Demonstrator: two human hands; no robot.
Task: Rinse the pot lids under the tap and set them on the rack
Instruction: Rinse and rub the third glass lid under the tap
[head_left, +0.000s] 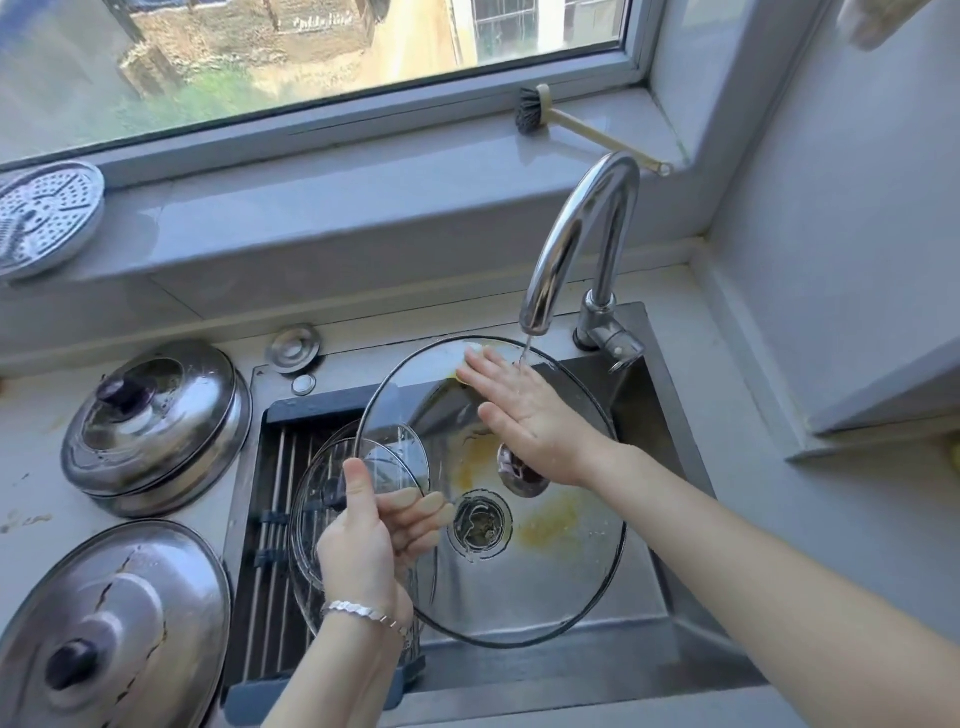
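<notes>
While left hand (374, 535) pinches glass lid (519, 597) steady under tap (576, 244), right hand (524, 415), fingers straight, rubs it clean.

Glass lid (545, 577) tilted under tap (582, 228), smaller lid (317, 525) on rack (278, 467)

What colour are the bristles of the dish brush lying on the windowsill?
Dark grey bristles, on a pale beige handle; the head view shows it clearly.

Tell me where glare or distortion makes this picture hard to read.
Head view: the wide lens bows the window frame; daylight glares off the tap and the far steel lid; the held glass lid is see-through, only its rim reads clearly.
</notes>
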